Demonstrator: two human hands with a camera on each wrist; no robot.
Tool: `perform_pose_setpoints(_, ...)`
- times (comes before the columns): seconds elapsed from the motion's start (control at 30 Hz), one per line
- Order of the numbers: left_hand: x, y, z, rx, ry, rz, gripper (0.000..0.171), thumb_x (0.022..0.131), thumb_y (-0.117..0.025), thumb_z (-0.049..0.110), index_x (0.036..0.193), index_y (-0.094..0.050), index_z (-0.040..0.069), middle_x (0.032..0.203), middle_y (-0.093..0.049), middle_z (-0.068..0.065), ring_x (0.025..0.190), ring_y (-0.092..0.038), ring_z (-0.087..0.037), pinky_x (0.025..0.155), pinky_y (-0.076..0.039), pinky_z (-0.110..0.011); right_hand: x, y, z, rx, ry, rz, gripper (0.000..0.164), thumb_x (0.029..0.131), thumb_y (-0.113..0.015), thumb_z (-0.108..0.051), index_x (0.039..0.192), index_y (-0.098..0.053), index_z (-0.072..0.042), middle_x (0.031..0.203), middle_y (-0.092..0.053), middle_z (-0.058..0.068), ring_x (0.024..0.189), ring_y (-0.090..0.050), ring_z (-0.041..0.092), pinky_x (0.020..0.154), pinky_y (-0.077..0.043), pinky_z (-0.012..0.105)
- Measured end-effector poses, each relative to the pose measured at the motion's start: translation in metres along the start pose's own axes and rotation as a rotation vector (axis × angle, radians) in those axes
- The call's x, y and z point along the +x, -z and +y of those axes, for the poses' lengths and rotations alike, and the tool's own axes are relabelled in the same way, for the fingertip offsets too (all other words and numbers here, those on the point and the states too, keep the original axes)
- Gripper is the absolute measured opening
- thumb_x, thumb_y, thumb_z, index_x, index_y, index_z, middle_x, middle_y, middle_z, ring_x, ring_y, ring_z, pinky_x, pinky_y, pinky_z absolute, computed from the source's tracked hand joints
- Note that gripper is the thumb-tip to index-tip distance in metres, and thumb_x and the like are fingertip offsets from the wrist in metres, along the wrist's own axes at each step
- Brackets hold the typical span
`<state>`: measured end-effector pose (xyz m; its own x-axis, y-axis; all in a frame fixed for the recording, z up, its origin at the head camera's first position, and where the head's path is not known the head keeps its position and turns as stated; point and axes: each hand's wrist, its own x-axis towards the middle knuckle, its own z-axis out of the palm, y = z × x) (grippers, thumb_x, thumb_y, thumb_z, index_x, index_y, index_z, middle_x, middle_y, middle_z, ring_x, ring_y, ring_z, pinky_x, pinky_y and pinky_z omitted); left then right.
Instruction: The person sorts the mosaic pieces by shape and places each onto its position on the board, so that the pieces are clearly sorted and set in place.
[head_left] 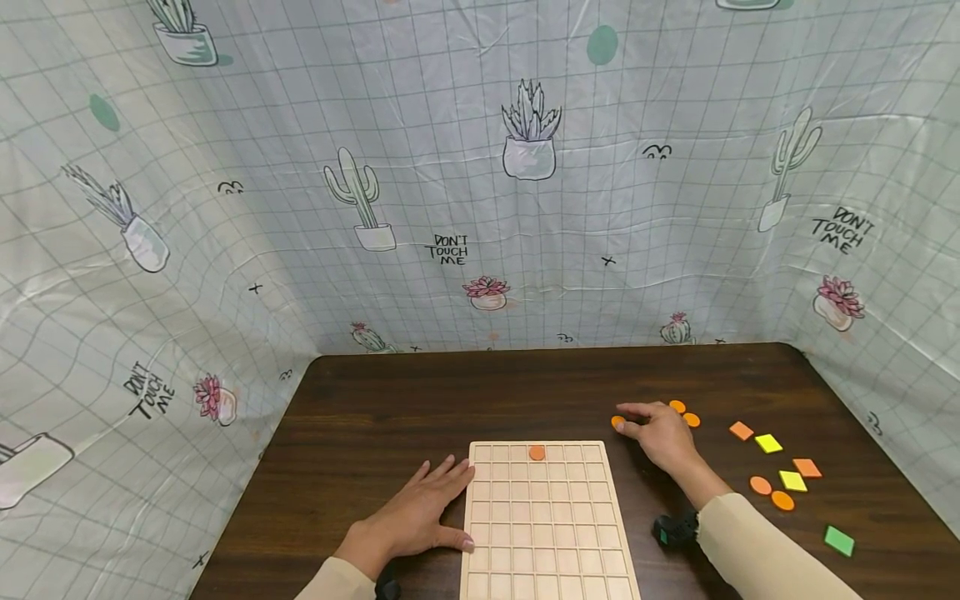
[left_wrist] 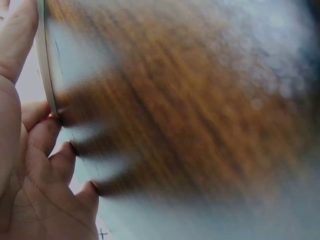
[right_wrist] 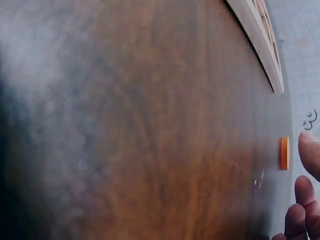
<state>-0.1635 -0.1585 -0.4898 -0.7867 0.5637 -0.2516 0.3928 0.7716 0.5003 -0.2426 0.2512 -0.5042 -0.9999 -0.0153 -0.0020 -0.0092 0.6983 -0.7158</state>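
A pale wooden grid board [head_left: 522, 533] lies on the dark table. One orange disc [head_left: 537, 452] sits near the middle of its far row. My left hand [head_left: 420, 512] rests spread along the board's left edge, with the thumb and a fingertip at the rim. Past the board's far right corner, my right hand [head_left: 663, 437] reaches over the table, its thumb and index finger around a loose orange disc [head_left: 617, 422]. In the right wrist view that disc [right_wrist: 284, 153] lies on the table with a small gap to the thumb [right_wrist: 311, 155].
Beyond my right hand lie several orange discs [head_left: 692, 421]. Farther right are orange squares [head_left: 807, 468], yellow squares [head_left: 792, 481], two more discs [head_left: 782, 501] and a green square [head_left: 839, 541]. A patterned curtain [head_left: 450, 167] surrounds the dark wooden table [head_left: 375, 417].
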Motion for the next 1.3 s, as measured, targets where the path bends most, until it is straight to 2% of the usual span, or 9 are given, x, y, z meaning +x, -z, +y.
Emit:
perform_pose_setpoints(0.23, -0.0002, -0.0008, -0.0003, 0.013, -0.006, 0.01, 0.101, 0.09, -0.074, 0.061, 0.168, -0.031, 0.014, 0.176, -0.025, -0.003, 0.164, -0.018, -0.029, 0.132, -0.011, -0.06, 0.0042, -0.0052, 0.0059, -0.042, 0.023, 0.015, 0.037, 0.097, -0.077, -0.018, 0.13, -0.074, -0.003, 0.127, -0.067, 0.026, 0.115, -0.062, 0.047, 0.092, -0.053, 0.06)
perform_pose_setpoints(0.6, -0.0008, 0.0001, 0.0013, 0.0, -0.005, 0.008, 0.101, 0.09, -0.074, 0.06, 0.168, -0.03, 0.013, 0.176, -0.025, -0.004, 0.164, -0.017, -0.029, 0.132, -0.01, -0.06, 0.0064, -0.0072, 0.0057, -0.069, 0.0, 0.009, 0.039, 0.096, -0.078, -0.016, 0.131, -0.073, -0.001, 0.126, -0.066, 0.028, 0.116, -0.062, 0.05, 0.095, -0.051, 0.063)
perform_pose_setpoints(0.87, 0.0, 0.0, 0.0011, -0.004, -0.004, 0.006, 0.101, 0.089, -0.074, 0.06, 0.168, -0.03, 0.014, 0.176, -0.025, -0.003, 0.164, -0.017, -0.029, 0.132, -0.01, -0.06, 0.0054, -0.0061, 0.005, -0.087, 0.022, -0.003, 0.03, 0.096, -0.077, -0.013, 0.124, -0.077, -0.001, 0.123, -0.068, 0.025, 0.116, -0.063, 0.047, 0.096, -0.05, 0.062)
perform_pose_setpoints(1.1, -0.0006, 0.0004, 0.0017, 0.007, -0.004, 0.007, 0.101, 0.09, -0.073, 0.061, 0.168, -0.03, 0.014, 0.176, -0.024, -0.003, 0.165, -0.016, -0.029, 0.132, -0.011, -0.06, 0.0051, -0.0035, 0.0034, -0.085, 0.028, -0.021, 0.03, 0.095, -0.079, -0.013, 0.121, -0.075, 0.0, 0.117, -0.069, 0.023, 0.109, -0.065, 0.043, 0.094, -0.051, 0.061)
perform_pose_setpoints(1.3, -0.001, -0.0002, 0.0011, 0.015, -0.006, 0.012, 0.101, 0.09, -0.073, 0.061, 0.168, -0.03, 0.014, 0.176, -0.024, -0.003, 0.165, -0.017, -0.028, 0.132, -0.011, -0.06, 0.0043, -0.0041, 0.0037, -0.091, 0.052, -0.026, 0.023, 0.095, -0.079, -0.015, 0.115, -0.078, -0.004, 0.118, -0.067, 0.022, 0.107, -0.064, 0.041, 0.092, -0.052, 0.06)
